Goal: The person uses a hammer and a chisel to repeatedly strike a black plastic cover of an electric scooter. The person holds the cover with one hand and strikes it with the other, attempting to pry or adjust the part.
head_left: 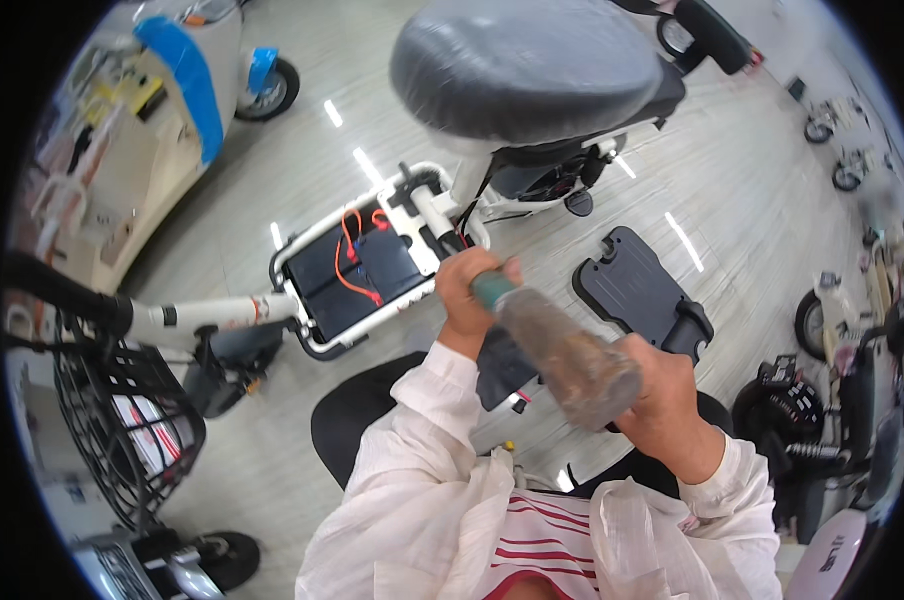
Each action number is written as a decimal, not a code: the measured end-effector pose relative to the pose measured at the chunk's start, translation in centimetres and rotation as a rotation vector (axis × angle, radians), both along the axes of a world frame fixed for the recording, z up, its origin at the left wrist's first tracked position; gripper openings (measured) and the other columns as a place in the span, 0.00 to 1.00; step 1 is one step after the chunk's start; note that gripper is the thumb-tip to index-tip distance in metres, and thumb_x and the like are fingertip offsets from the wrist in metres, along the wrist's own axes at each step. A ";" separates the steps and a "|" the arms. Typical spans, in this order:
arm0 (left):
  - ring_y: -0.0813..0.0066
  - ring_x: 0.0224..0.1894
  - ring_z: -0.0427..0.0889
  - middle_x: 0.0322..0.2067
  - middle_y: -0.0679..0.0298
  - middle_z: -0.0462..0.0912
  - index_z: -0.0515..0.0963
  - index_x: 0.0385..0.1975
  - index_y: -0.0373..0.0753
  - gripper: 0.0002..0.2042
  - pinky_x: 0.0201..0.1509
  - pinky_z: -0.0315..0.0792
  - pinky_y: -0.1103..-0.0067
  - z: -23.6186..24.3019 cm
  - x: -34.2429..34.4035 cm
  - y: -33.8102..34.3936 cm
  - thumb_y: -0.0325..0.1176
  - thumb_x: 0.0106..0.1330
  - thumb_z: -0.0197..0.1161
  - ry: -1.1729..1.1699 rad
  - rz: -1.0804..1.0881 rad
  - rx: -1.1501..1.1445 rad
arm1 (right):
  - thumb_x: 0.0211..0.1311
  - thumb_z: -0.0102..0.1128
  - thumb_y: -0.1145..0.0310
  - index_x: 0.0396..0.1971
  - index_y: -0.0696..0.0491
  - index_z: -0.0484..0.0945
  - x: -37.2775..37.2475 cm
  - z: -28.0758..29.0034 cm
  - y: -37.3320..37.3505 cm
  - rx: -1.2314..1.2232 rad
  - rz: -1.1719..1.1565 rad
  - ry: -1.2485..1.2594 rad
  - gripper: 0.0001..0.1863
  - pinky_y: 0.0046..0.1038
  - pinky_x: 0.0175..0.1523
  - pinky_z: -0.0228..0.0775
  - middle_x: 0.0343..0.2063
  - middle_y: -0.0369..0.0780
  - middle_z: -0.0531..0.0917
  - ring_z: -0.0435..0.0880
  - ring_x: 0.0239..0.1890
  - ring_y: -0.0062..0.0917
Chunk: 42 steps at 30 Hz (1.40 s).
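Note:
A thick, worn cylindrical tool (569, 352) with a grey-brown body and a green collar slants between my hands; its exact kind I cannot tell. My left hand (472, 285) is closed around the far end, by the collar. At the wider near end, my right hand (662, 395) is closed on the tool, with most of its fingers hidden. Just beyond my left hand stands a white electric scooter (217, 312). Its floor compartment is uncovered, showing black batteries (322, 285) with orange wires (344, 262). The scooter's seat (527, 70) is wrapped in clear plastic.
A black footboard cover (637, 285) lies on the pale floor, right of the scooter. A black wire basket (137, 430) hangs at the scooter's front. Other scooters stand around, including a cream one with blue film (187, 85) and several at right (822, 400).

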<state>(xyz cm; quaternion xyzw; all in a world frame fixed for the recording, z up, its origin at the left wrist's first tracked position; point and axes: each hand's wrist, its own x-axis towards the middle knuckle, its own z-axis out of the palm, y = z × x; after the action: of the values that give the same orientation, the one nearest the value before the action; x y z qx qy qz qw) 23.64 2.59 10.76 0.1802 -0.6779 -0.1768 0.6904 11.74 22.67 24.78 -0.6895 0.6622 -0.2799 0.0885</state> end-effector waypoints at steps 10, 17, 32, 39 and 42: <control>0.72 0.24 0.69 0.22 0.62 0.72 0.70 0.26 0.37 0.08 0.31 0.67 0.75 0.0 3.0 2.2 0.29 0.65 0.60 -0.289 0.050 0.486 | 0.41 0.71 0.65 0.26 0.50 0.67 2.7 -1.7 -0.5 -0.151 -0.011 0.160 0.19 0.30 0.19 0.67 0.16 0.36 0.72 0.78 0.18 0.29; 0.70 0.30 0.71 0.27 0.61 0.74 0.73 0.28 0.33 0.12 0.38 0.67 0.74 -1.5 6.0 0.5 0.35 0.69 0.59 -0.247 0.121 0.268 | 0.40 0.68 0.68 0.27 0.51 0.68 5.4 -1.7 0.6 -0.268 0.112 0.047 0.17 0.26 0.17 0.65 0.14 0.34 0.70 0.77 0.15 0.24; 0.78 0.23 0.68 0.19 0.64 0.71 0.67 0.19 0.35 0.20 0.29 0.64 0.81 6.4 9.5 3.8 0.41 0.75 0.51 -0.157 -0.120 0.747 | 0.62 0.61 0.61 0.28 0.58 0.72 3.6 -23.9 1.7 0.505 -0.508 -1.169 0.15 0.43 0.28 0.70 0.22 0.48 0.78 0.78 0.20 0.41; 0.79 0.21 0.70 0.19 0.65 0.74 0.73 0.24 0.35 0.14 0.27 0.64 0.82 3.8 6.5 5.7 0.35 0.70 0.59 -0.431 -0.458 0.717 | 0.63 0.54 0.69 0.23 0.53 0.68 -5.5 -45.5 3.2 0.805 -1.044 -1.869 0.09 0.27 0.18 0.61 0.12 0.35 0.68 0.67 0.13 0.23; 0.80 0.19 0.71 0.17 0.66 0.74 0.74 0.23 0.35 0.11 0.25 0.65 0.81 3.0 6.5 5.9 0.32 0.64 0.66 -0.588 -0.429 0.728 | 0.65 0.53 0.67 0.26 0.53 0.70 -8.0 -48.4 2.4 0.647 -1.054 -2.196 0.09 0.26 0.20 0.63 0.12 0.34 0.68 0.70 0.15 0.21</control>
<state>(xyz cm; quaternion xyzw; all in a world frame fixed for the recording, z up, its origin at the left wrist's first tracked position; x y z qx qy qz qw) 30.19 8.48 13.77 0.3079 -0.7596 -0.4809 0.3114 3.72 25.09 -23.59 0.3070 0.4719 -0.5309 0.6334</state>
